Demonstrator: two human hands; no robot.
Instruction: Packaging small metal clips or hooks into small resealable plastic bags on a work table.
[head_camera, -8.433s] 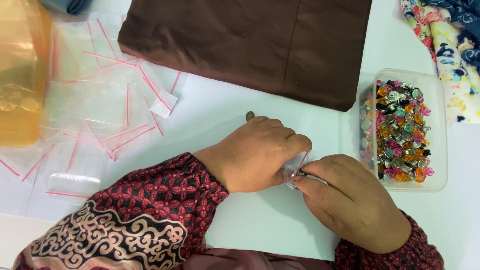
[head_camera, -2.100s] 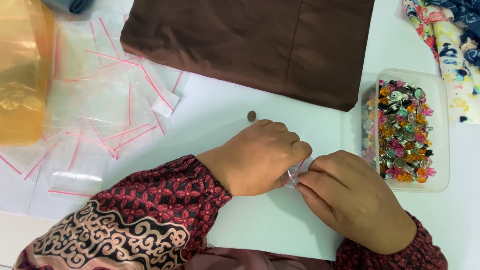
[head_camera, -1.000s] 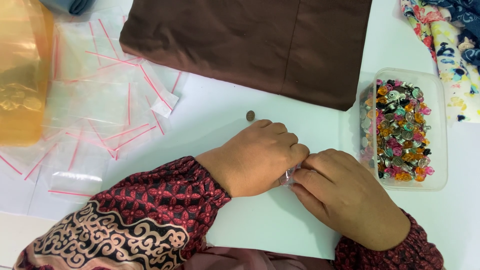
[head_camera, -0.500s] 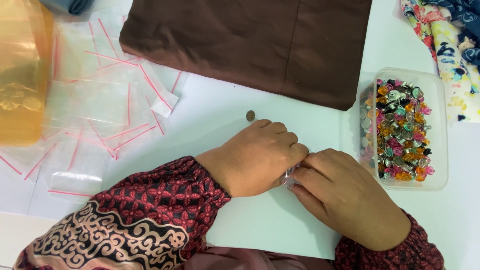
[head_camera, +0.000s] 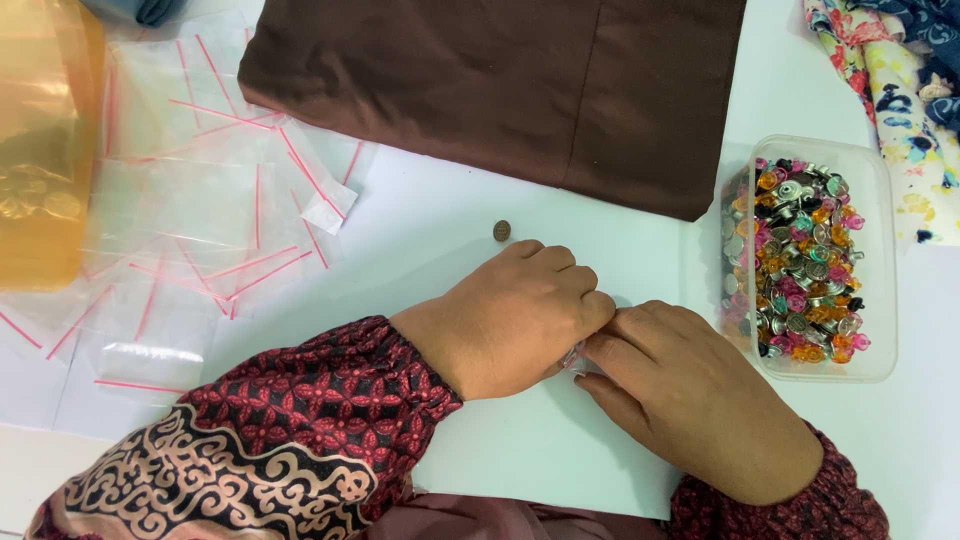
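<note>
Pinching a small clear plastic bag (head_camera: 574, 357) between them, the left hand (head_camera: 510, 320) and the right hand (head_camera: 690, 400) meet on the white table (head_camera: 430, 220), fingertips closed together over the bag so that only a crinkled sliver of it shows. What is inside cannot be told.

Just right of the bag sits one clear plastic tub (head_camera: 880, 250), open and heaped with metal buttons (head_camera: 795, 265) mixed with pink, orange and dark pieces, too many to count. Just beyond the bag, a single loose brown button (head_camera: 502, 230) lies apart from both hands. Farther beyond it spreads one folded brown cloth (head_camera: 500, 90). Well left of the bag lies a scatter of empty clear zip bags (head_camera: 200, 210) with red seal lines, overlapping, roughly a dozen. Past them stands one orange translucent container (head_camera: 45, 140). One floral fabric (head_camera: 900, 90) lies beyond the tub.

As a judgement: the bag is slippery and barely gripped, so a loosened pinch could spill it; the right wrist lies close to the tub and could nudge it.
</note>
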